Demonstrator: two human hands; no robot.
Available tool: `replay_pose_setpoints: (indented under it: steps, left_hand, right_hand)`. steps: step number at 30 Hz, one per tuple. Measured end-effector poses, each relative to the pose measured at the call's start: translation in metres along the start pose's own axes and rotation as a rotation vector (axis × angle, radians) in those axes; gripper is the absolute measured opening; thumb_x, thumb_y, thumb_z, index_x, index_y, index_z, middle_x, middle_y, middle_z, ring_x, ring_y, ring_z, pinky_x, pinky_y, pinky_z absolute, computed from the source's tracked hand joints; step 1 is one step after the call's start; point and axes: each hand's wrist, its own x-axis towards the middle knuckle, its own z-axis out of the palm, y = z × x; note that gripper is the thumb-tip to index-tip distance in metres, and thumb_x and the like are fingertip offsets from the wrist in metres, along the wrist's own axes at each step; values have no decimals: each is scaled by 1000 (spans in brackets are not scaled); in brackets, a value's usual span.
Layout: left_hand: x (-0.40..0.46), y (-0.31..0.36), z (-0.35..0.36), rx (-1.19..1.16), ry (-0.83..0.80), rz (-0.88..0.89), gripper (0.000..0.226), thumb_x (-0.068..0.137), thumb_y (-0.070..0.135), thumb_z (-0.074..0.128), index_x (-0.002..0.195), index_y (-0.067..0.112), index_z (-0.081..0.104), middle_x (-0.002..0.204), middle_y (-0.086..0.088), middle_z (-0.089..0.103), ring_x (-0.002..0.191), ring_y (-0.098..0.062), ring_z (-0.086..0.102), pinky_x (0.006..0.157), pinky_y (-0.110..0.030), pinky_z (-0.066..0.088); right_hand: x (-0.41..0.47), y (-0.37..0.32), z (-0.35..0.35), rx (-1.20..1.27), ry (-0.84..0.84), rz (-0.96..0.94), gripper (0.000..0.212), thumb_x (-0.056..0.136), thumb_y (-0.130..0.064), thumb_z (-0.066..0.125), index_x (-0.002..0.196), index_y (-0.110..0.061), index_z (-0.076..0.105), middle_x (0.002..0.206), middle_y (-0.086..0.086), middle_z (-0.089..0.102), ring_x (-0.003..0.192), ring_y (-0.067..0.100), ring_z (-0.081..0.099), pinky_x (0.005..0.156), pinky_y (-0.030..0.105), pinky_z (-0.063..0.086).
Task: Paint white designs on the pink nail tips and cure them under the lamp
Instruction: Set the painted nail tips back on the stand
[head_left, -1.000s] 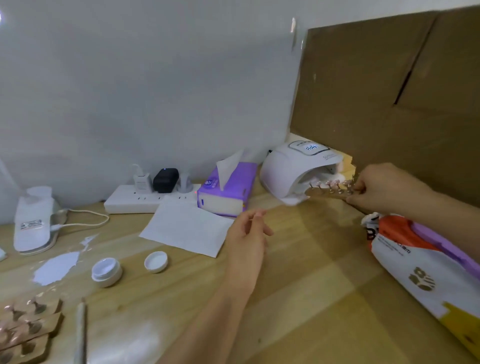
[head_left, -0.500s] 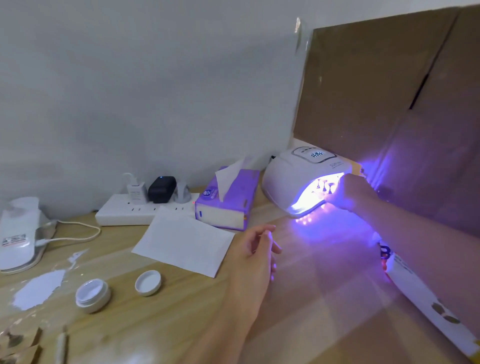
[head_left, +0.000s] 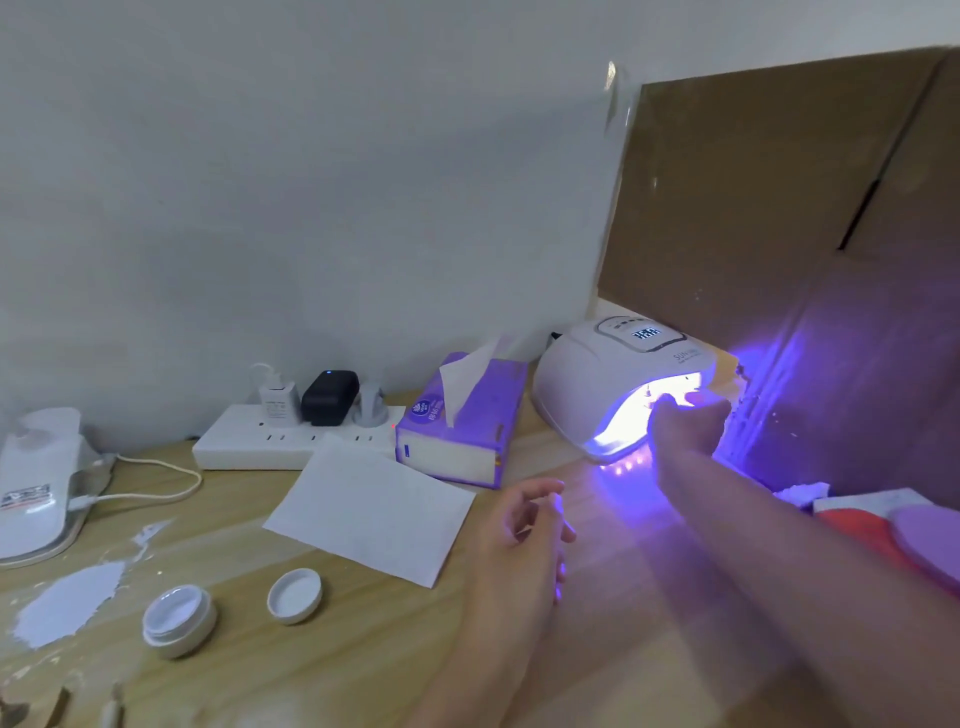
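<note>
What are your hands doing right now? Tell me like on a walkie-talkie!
Right hand at the glowing lamp mouth, fingers curled; nail tips hidden by glare. Left hand loose above the table, holding nothing. Nothing in the way.

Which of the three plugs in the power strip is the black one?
The middle plug on the power strip, a black block with a small blue light on top. The white charger sits to its left and the grey plug to its right.
</note>
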Motion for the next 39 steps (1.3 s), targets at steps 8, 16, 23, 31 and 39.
replay_pose_setpoints:
  steps: [8, 16, 23, 31, 39]
  left_hand:
    - [-2, 1, 0, 10, 8, 20, 21, 93, 8, 46, 88, 18, 63, 56, 6, 54, 35, -7, 37, 34, -17, 29]
    - [-3, 1, 0, 28, -5, 27, 24, 93, 4, 43, 88, 17, 63, 55, 6, 53, 37, -6, 37, 34, -17, 31]
    - [-3, 5, -2, -18, -24, -2, 20, 94, 7, 44, 89, 13, 62, 53, 8, 53, 36, -5, 37, 34, -17, 32]
    - [-8, 9, -4, 6, -25, -75, 27, 92, 14, 48, 66, 16, 57, 49, 6, 49, 35, -4, 36, 35, -16, 29]
    - [-50, 73, -47, 479, -457, 63, 13, 93, 22, 50, 86, 25, 60, 69, 13, 60, 52, -1, 51, 40, -13, 37]
  right_hand:
    - [10, -51, -14, -837, -198, -868, 39, 89, -10, 42, 126, -14, 54, 112, 16, 57, 104, 33, 50, 82, 38, 37]
    - [40, -72, 3, -1230, -469, -681, 45, 95, -9, 34, 134, -26, 45, 134, 13, 48, 118, 33, 47, 85, 33, 40]
    - [42, -80, 5, -1221, -540, -604, 44, 96, -11, 31, 138, -22, 41, 144, 13, 38, 128, 29, 39, 99, 35, 35]
    - [-3, -64, -16, -764, -543, -656, 51, 95, -23, 41, 144, -23, 25, 93, 10, 55, 107, 35, 55, 78, 32, 41]
    - [-122, -84, -9, -210, -539, -735, 14, 93, -22, 46, 82, -19, 54, 60, -6, 45, 49, 0, 42, 49, 14, 30]
